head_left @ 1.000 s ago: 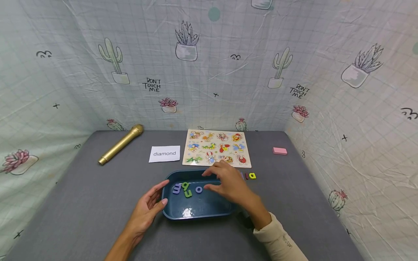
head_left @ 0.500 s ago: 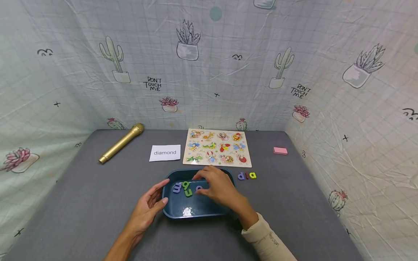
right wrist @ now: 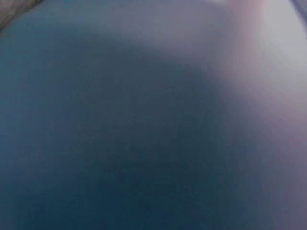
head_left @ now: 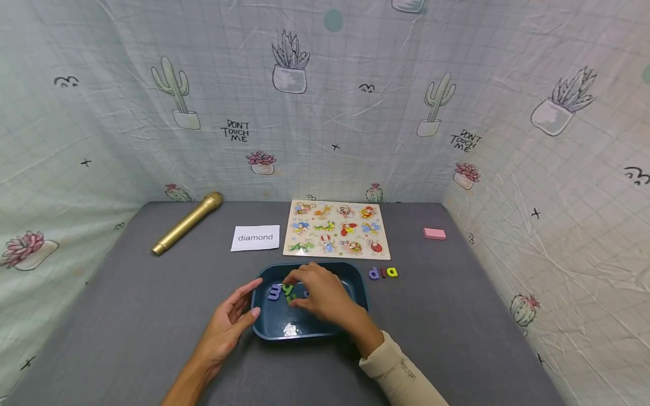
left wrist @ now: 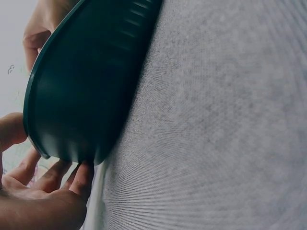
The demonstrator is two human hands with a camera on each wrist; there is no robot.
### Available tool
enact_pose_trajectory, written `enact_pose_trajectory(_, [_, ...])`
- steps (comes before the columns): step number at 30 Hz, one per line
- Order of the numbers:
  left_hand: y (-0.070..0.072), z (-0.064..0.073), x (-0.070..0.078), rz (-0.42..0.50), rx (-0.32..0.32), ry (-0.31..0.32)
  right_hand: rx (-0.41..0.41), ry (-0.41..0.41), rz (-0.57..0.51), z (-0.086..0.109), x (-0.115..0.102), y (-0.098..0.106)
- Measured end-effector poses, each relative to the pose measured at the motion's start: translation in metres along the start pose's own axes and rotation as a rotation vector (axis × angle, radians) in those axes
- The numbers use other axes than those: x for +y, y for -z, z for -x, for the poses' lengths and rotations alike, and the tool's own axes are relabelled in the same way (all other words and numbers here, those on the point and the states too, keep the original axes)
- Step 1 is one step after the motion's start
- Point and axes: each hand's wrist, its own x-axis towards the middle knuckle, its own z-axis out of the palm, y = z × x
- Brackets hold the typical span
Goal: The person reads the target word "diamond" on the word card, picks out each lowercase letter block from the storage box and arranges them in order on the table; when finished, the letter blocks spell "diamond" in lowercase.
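- Right hand (head_left: 321, 294), grip spread, is over green letters (head_left: 287, 288) inside the blue tray (head_left: 317, 327).
- Left hand (head_left: 228, 321), grip also spread, touches the tray's left end.
- Green letters look light, stiff, perhaps slippery; best pinched by their outer edges.

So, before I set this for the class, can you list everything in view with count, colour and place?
Tray: one, dark blue, mid-table
Purple tray letters: two, purple, in the tray, one mostly hidden
Green tray letters: two, green, between the purple ones, partly hidden
Letter row: three, purple, red and yellow, right of the tray
Word card: one, white, "diamond", behind the tray
Picture board: one, pale with coloured creatures, right of the card
Microphone: one, gold, back left
Block: one, pink, back right
Table: one, grey, underneath
Backdrop: count unclear, pale, cactus-patterned, behind and beside
Left hand: one, bare, holding the tray's left end
Right hand: one, bare, over the tray
Sleeve: one, beige, right forearm
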Motion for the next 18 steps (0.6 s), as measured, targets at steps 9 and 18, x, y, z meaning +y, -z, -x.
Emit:
enact_pose_trajectory(9, [0.0,0.0,-0.001,0.006,0.0,-0.004,-0.056,-0.036,-0.025,-0.01,-0.007,-0.017])
enact_pose_trajectory(18, [0.001,0.0,-0.003,0.0,-0.004,-0.029,-0.095,-0.04,-0.011,-0.016,-0.01,-0.034])
